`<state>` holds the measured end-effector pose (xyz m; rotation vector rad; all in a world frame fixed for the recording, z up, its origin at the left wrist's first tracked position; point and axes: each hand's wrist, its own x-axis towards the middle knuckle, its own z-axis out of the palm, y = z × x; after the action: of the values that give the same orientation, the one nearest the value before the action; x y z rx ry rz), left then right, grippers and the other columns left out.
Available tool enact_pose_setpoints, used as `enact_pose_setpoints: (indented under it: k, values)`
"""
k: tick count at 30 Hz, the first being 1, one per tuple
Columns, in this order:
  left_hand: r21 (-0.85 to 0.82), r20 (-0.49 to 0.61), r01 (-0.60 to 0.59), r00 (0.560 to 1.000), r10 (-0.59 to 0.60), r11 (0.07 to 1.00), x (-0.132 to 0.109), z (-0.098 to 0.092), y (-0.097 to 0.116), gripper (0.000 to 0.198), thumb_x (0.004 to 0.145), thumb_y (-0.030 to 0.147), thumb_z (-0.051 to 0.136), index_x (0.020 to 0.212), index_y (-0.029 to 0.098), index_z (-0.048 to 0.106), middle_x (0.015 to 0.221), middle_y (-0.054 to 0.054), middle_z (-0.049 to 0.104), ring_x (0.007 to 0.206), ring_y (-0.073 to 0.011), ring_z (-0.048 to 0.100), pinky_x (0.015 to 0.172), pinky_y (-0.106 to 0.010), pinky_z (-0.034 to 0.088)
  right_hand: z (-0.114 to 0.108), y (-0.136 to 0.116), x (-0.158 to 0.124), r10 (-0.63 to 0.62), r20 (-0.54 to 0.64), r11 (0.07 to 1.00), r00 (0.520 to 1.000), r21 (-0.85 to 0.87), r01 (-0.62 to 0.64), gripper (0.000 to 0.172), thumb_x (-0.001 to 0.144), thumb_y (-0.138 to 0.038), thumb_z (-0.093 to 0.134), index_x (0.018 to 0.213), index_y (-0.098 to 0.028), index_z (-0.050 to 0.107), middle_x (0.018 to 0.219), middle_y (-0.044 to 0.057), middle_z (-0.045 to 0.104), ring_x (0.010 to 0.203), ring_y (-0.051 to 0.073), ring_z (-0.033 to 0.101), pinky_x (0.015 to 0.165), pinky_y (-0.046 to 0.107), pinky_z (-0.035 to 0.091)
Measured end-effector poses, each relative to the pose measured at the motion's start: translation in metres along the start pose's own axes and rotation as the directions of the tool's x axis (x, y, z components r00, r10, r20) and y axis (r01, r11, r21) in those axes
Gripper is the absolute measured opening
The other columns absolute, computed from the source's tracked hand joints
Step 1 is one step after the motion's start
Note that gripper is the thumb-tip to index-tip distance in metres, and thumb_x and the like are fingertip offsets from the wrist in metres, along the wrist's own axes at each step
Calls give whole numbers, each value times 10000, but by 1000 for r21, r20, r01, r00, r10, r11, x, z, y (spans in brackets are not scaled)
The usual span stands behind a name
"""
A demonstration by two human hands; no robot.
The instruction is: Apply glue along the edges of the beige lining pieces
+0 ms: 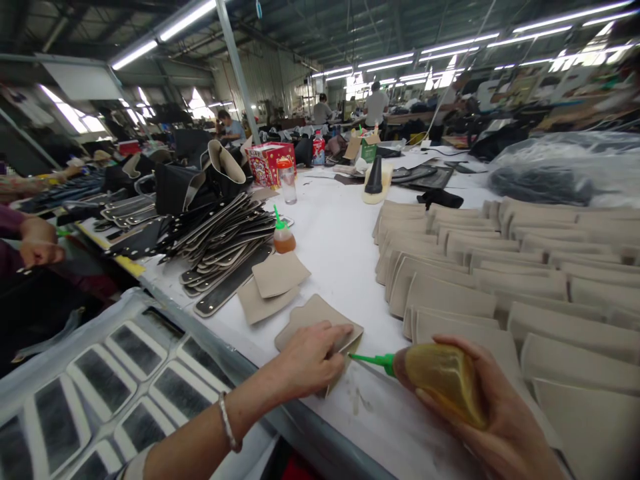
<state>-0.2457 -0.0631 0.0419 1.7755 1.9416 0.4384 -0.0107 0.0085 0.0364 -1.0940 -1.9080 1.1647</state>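
Note:
My left hand (313, 353) presses on a beige leather piece (313, 313) near the table's front edge, its fingers bent over the piece's right corner. My right hand (480, 407) is wrapped round a squeeze bottle of amber liquid (440, 380), tilted onto its side. The bottle's green nozzle tip points left and is at the edge of the leather piece, beside my left fingertips. Two more beige pieces (281, 274) lie overlapped just behind. Smears of liquid mark the white tabletop (345, 247) below the nozzle.
Rows of folded beige pieces (450, 293) fill the right side. Dark straps (225, 233) are heaped at left behind a second glue bottle (284, 237). A tray of dark panels (135, 373) stands at front left. A cup (287, 180) and red box (267, 163) are farther back. Another person's hand (40, 243) is far left.

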Motion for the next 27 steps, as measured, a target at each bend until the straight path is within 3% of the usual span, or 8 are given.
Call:
enact_pose_setpoints:
  k: [4,9,12,17,19,21,24,27]
  values:
    - [-30,-7,7,1000,-7,1000,0,0,-1,584,755,191,441,1330,229,536,838,-11,603,770,-184,557,700,-264,395,4,3,-3,-22,80,999,997,28,20,471,766,-457,668,1164,-272,497,1063,-21,584,897,189,590,809,238,441]
    - [-46,-20,17,1000,-18,999,-1,1,0,582,762,190,443,1335,241,535,847,-12,607,766,-182,555,698,-263,392,5,4,-3,2,-15,1000,1000,16,-2,483,746,-481,681,1142,-256,521,1077,-2,589,903,212,600,821,251,448]
    - [-52,-17,21,1000,-22,998,-1,2,0,587,757,184,446,1334,241,538,854,-14,612,765,-183,554,697,-263,393,5,1,-8,14,34,998,999,55,-16,504,710,-473,706,1134,-248,553,1061,0,610,884,204,618,802,222,469]
    - [-92,-26,50,998,-53,994,0,3,-2,589,747,180,463,1328,222,543,830,-3,612,753,-173,556,691,-254,405,-13,11,-8,199,77,942,977,260,-212,706,660,-516,798,1231,-231,495,1035,68,657,878,258,661,745,232,553]
    - [-133,-21,63,998,-66,989,-1,2,-3,527,776,205,467,1292,218,572,811,6,616,742,-167,563,685,-247,418,-26,18,-4,353,63,800,933,497,-336,831,554,-499,866,1250,-242,492,1043,105,669,913,316,661,741,292,582]
    - [-128,-74,90,992,-100,988,-5,1,-5,441,827,253,456,1239,207,606,863,-8,632,773,-171,581,710,-253,437,-41,21,-3,533,61,545,844,738,-397,846,444,-440,907,1194,-258,562,1091,123,662,962,371,641,754,368,586]
    - [50,-297,250,928,-225,967,-10,-1,-13,437,885,325,425,1268,169,564,1108,-84,603,929,-219,601,818,-314,449,-63,15,-6,679,77,213,730,931,-296,711,417,-364,905,1082,-269,670,1178,108,631,1012,405,612,747,427,589]
    - [236,-355,426,874,-330,874,-5,-4,-32,523,866,318,449,1349,120,464,1219,-155,554,1043,-297,584,868,-398,443,-87,11,-13,685,-52,161,727,984,-82,620,524,-340,878,1111,-277,690,1249,72,594,1036,379,609,731,391,600]
